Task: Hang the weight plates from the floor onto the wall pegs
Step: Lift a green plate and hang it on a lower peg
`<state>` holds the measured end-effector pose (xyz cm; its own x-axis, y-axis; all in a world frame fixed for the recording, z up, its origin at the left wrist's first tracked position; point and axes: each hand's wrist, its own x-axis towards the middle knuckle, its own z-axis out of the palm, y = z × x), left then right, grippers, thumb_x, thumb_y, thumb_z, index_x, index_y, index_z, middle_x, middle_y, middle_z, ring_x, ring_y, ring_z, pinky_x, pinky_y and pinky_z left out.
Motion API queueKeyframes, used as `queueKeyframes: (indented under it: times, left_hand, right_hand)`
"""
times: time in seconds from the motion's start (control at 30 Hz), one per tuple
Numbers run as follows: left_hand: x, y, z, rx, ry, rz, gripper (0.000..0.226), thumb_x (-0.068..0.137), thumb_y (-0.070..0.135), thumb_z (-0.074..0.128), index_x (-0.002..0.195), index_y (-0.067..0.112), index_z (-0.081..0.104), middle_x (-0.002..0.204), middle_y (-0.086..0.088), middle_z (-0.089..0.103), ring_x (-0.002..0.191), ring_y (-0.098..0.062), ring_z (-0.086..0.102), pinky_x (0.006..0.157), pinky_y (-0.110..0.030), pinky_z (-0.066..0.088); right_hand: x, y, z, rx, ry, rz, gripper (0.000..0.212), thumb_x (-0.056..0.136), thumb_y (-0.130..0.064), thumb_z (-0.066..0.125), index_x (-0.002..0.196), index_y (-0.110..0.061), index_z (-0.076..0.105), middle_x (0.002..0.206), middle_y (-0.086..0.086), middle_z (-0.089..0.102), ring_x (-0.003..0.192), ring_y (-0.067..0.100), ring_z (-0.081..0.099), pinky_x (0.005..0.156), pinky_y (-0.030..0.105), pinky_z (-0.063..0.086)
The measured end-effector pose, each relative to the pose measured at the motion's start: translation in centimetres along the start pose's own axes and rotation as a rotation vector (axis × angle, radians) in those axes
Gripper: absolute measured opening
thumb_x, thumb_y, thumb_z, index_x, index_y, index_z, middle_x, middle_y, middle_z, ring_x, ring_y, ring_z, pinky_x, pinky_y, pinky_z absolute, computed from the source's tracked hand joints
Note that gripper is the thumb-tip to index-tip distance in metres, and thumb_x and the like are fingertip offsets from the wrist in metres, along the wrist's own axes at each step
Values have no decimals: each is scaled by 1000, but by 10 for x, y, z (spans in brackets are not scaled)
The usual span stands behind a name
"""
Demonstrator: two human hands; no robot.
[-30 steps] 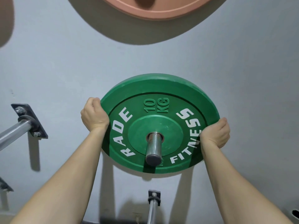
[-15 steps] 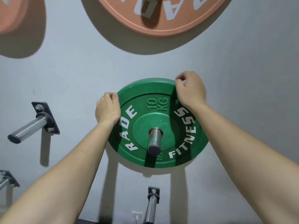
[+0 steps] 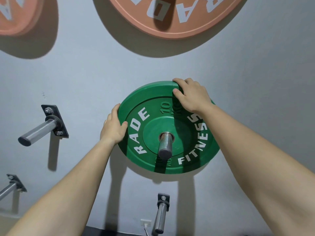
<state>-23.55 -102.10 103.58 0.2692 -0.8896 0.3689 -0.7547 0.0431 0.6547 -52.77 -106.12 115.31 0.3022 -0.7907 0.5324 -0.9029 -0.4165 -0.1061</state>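
The green 10 kg weight plate point(image 3: 151, 132) hangs on a steel wall peg point(image 3: 165, 144) that passes through its centre hole, close to the grey wall point(image 3: 255, 103). The left hand point(image 3: 113, 127) grips its left rim. The right hand point(image 3: 189, 95) grips its upper rim, thumb on the face.

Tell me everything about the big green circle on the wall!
The green plate is a round, flat disc that looks like rubber, with a thick outer rim and a round middle part. White letters on it read RADE FITNESS and 10. It hangs upright on a metal peg through its centre hole, close to the grey wall. The left hand grips its left edge and the right hand grips its top edge, thumbs on the front.
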Motion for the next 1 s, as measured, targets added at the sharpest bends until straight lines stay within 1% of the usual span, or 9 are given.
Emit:
queueKeyframes:
  times: [0.1,0.17,0.23,0.33,0.5,0.57,0.7,0.83,1.0]
  left_hand:
    - [-2,-4,1,0,-8,-21,74,90,25,58,149,40,14,145,-7,45,123,-33,51,98,-53,47]
    - [0,-8,3,-16,-19,-70,72,90,25,58,149,33,18,144,-7,46,119,-31,54,96,-49,49]
    - [0,-14,6,-47,-53,-151,69,90,24,59,148,25,23,137,-8,53,112,-30,57,90,-44,50]
    - [-3,-27,13,-84,-143,-289,65,93,22,58,148,15,25,116,-9,63,99,-29,57,82,-37,45]
    - [-15,-41,30,-90,-214,-410,62,96,20,55,147,10,21,105,-11,58,96,-31,52,81,-35,39]
    - [-17,-42,35,-108,-209,-420,63,96,19,56,147,11,19,107,-12,58,96,-32,52,82,-35,39]
    - [-15,-47,41,-117,-210,-452,60,97,22,56,145,9,22,123,-18,59,97,-32,51,84,-36,39]
    - [-17,-50,48,-134,-217,-476,59,98,26,56,143,7,24,128,-19,58,100,-33,51,86,-36,39]
    - [-18,-52,58,-175,-193,-498,61,101,30,52,146,6,18,137,-20,55,120,-40,53,95,-39,39]
  right_hand:
    - [-4,5,1,36,18,22,50,103,-46,34,151,-30,37,139,13,52,124,34,50,100,48,39]
    - [-8,9,2,77,30,49,50,103,-45,35,151,-30,38,139,13,52,124,34,50,100,47,40]
    - [-12,14,4,117,49,79,49,103,-45,36,150,-31,39,139,12,52,124,32,49,101,46,40]
    - [-23,25,7,183,69,134,49,104,-44,37,151,-31,39,141,11,51,127,31,47,104,45,38]
    - [-44,49,20,358,115,241,50,102,-45,36,150,-30,39,142,8,50,132,27,45,110,48,36]
    - [-56,57,27,432,144,286,49,103,-43,37,150,-30,40,143,7,49,133,24,43,111,46,35]
    - [-82,72,41,553,192,389,48,104,-41,36,150,-26,38,148,3,45,136,19,41,113,43,34]
    - [-105,82,58,687,236,507,44,106,-34,36,149,-22,37,148,2,43,134,16,40,109,34,31]
    - [-134,86,82,822,246,676,46,106,-36,32,150,-22,30,149,2,41,131,19,42,109,39,34]
